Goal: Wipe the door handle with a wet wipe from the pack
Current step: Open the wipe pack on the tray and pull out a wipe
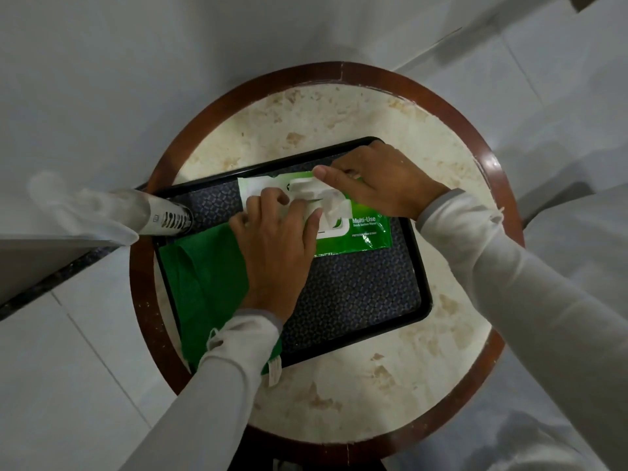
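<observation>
A: Where is the pack of wipes?

B: The green pack (356, 229) lies flat on the black tray (356, 300), at the far side of it. Its white flap (306, 186) is being lifted, and a bit of white wipe (334, 207) pokes out of the hole.

A: What are the hands doing?

B: The left hand (275, 249) lies flat on the pack with its fingers spread, and holds it down. The right hand (377, 180) pinches the edge of the flap between thumb and finger.

A: What else is near the pack?

B: A green cloth (204, 283) lies just beside it on the tray, partly under the left hand. A white bottle-like thing (102, 212) lies at the tray's left edge. The tray sits on a round table (339, 113).

A: So how much is done?

B: Not much, it seems. The pack looks opened, but no wipe is pulled free yet. No door handle shows here. Pulling out a wipe and all the wiping look left to do.
</observation>
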A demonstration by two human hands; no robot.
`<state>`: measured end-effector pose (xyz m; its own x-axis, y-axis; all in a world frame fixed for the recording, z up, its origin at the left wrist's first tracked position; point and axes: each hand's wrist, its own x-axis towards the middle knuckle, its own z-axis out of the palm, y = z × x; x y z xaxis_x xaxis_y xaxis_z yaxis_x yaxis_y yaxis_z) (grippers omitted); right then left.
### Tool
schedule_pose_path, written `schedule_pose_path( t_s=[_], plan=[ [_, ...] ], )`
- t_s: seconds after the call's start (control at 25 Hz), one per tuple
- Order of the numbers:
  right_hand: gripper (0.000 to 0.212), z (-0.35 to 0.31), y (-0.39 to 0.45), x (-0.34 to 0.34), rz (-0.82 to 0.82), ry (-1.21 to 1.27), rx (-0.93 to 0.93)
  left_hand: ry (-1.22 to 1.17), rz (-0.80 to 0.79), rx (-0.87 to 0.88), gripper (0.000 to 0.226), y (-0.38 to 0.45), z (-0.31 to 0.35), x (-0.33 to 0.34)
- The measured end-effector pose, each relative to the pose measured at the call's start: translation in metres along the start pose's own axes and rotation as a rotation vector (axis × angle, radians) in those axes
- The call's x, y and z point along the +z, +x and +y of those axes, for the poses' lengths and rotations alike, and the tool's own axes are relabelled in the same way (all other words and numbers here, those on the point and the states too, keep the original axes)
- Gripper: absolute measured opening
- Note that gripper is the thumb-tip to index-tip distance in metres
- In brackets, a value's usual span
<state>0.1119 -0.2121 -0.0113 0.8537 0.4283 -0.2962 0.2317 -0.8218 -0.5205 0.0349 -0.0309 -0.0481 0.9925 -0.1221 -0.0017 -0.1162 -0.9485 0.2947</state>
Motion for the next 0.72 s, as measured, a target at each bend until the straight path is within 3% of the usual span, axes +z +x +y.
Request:
schedule_pose_path(
  t_s=[0.12, 0.32, 0.44, 0.56, 0.68, 0.72],
  plan=[
    [0.063, -0.001, 0.001, 0.0, 0.01, 0.017, 0.027, -0.028, -0.174, -0.139, 0.027, 0.008, 0.016, 0.0],
    [0.051, -0.008, -0.016, 0.004, -0.031, 0.026, 0.026, -0.658, -0.056, -0.281, 0.019, -0.015, -0.018, -0.033],
    [0.049, -0.006, -0.029, 0.026, 0.004, -0.144, 0.031, -0.835, -0.109, -0.411, 0.025, -0.026, -0.043, -0.051],
    [0.042, -0.006, -0.027, 0.04, 0.09, -0.148, 0.05, -0.992, -0.171, -0.482, 0.026, -0.024, -0.047, -0.053],
    [0.038, -0.021, -0.022, 0.034, 0.041, -0.206, 0.131, -1.181, -0.193, -0.541, 0.026, -0.026, -0.038, -0.076],
    [0.035, -0.032, -0.025, 0.027, 0.041, -0.114, 0.159, -1.249, -0.198, -0.555, 0.028, -0.028, -0.035, -0.094]
  ],
)
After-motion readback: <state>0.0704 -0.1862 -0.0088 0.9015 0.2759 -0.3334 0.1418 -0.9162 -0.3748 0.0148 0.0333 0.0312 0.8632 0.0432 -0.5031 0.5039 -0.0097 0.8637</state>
